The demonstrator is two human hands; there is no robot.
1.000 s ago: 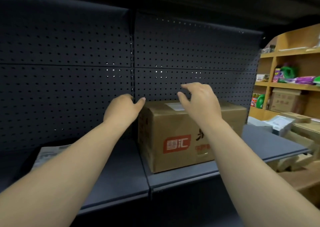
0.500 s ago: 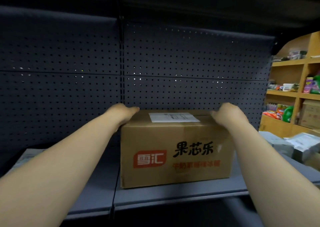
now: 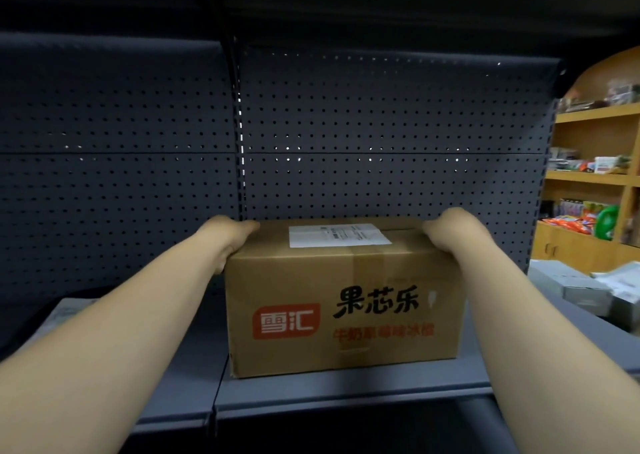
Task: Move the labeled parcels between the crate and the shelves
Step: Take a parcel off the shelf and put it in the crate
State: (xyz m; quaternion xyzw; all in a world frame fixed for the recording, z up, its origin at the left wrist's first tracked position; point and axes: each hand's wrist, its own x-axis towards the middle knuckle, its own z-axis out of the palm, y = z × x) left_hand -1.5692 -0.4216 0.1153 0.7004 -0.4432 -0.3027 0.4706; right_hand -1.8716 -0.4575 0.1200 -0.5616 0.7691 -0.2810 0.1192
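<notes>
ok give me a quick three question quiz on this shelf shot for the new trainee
1. True or false: the cardboard box stands on the dark shelf with its white label facing up.
2. Where are the two hands on the box? A) both under its base B) left hand and right hand on its top rear corners C) one hand on the label
3. Fill in: the panel behind the box is a dark ______ board.

Key: 1 true; 2 B; 3 perforated. Whether the fingers curl over the box's far edge is hidden in the head view.
</notes>
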